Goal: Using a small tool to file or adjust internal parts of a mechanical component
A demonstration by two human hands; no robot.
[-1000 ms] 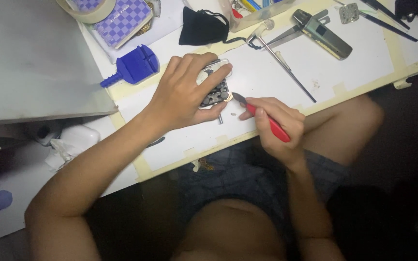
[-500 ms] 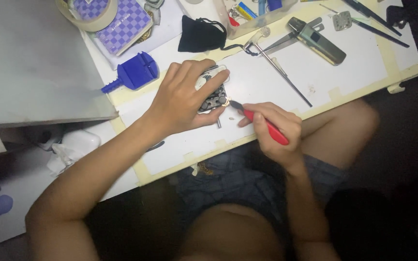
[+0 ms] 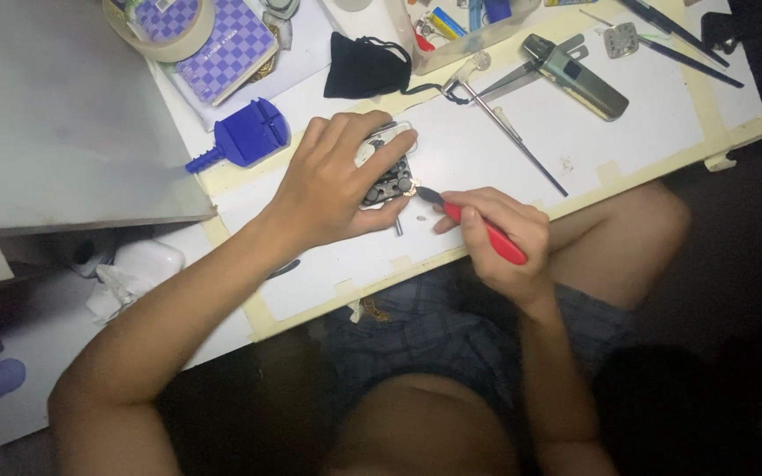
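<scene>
head view, frame centre: left hand (image 3: 332, 189) clamps the small keypad device (image 3: 387, 176), right hand (image 3: 496, 234) fingers pinch the red-handled tool (image 3: 478, 227), whose tip could slip and gouge it.

Your white table (image 3: 628, 132) carries a blue tool (image 3: 244, 137) upper left, a black pouch (image 3: 363, 66), and a grey gadget (image 3: 575, 75) upper right.
</scene>
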